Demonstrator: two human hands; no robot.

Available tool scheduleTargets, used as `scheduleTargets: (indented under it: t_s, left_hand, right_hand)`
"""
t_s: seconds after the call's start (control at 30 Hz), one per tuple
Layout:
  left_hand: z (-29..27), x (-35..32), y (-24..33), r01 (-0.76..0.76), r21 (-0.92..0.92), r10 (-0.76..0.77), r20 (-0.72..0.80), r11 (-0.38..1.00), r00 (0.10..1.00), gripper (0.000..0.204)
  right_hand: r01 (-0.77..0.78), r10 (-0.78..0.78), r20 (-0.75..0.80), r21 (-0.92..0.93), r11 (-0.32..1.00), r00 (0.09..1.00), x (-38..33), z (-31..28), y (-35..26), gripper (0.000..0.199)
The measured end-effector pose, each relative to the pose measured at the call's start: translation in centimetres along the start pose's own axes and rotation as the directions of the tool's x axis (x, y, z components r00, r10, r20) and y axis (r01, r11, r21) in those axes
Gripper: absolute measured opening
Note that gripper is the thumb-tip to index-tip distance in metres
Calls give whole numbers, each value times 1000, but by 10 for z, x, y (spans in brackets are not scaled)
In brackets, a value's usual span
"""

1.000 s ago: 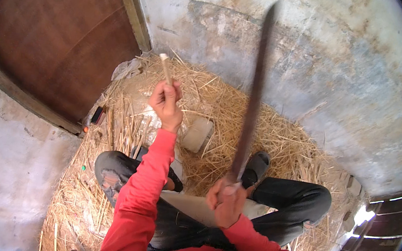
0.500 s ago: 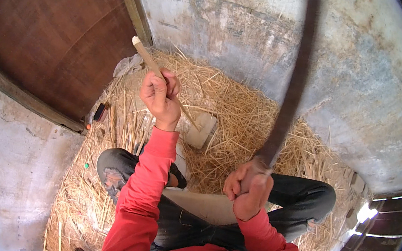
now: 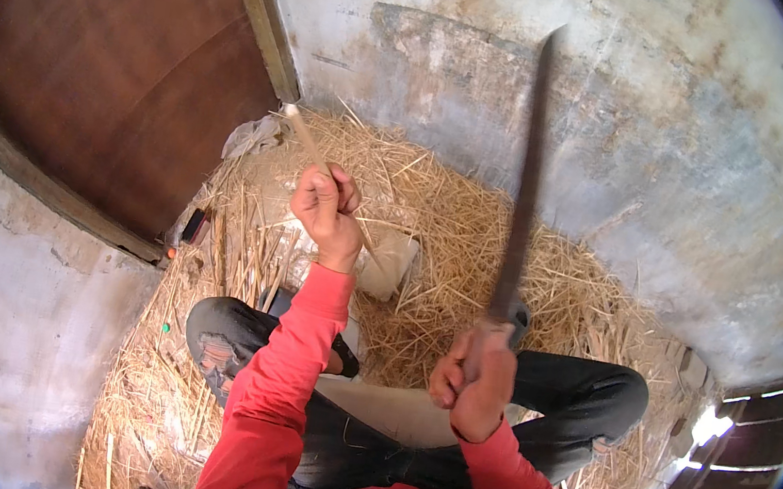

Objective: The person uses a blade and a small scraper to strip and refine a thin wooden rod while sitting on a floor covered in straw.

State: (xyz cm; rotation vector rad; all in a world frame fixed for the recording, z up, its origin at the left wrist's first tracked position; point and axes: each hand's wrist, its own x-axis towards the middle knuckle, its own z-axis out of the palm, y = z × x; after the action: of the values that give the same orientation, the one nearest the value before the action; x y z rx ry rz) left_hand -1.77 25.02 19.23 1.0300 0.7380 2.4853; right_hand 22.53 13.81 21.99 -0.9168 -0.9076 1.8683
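My left hand (image 3: 328, 212) is closed around a slim pale stick (image 3: 307, 139), which slants from its blunt upper end near the door post down toward a pale block. Its fingers pinch the stick around the middle. In my right hand (image 3: 477, 380) is the handle of a long dark machete (image 3: 525, 183), the blade pointing up and away and slightly blurred. Blade and stick are apart. The pale block (image 3: 389, 264) lies on the ground among straw, just beyond my crossed legs.
Straw and shavings (image 3: 453, 223) cover the ground around me. A stained wall (image 3: 676, 152) rises ahead, and a brown door panel (image 3: 120, 65) stands at the left. A small dark object (image 3: 195, 226) lies near the door's foot. Dark slats (image 3: 735, 472) let light through at the right.
The machete has swung left and lower, so its tip now shows. My left hand and the stick have shifted slightly right and nearer to me.
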Motion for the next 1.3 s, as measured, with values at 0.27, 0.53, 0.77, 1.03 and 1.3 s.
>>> scheduleTargets:
  t_s: [0.27,0.53,0.77,1.03,1.3]
  left_hand:
    - [25,7,19,-142,103,134,75,985,988,34]
    - [-1,-7,-13,-103,127,103,13,987,995,35]
    - [34,7,34,-236,126,232,47,963,972,33]
    - [18,16,10,-151,68,150,11,986,989,36]
    - [8,16,15,-172,96,177,-52,981,983,38]
  right_hand:
    - [-244,249,140,-52,968,958,-16,-28,98,45]
    - [-111,111,10,-27,993,994,-1,4,28,48]
    - [340,-345,138,64,938,928,-9,-5,58,49]
    - [-352,340,-93,-201,914,936,5,-17,91,54]
    - [319,-323,46,76,945,945,10,8,47,49]
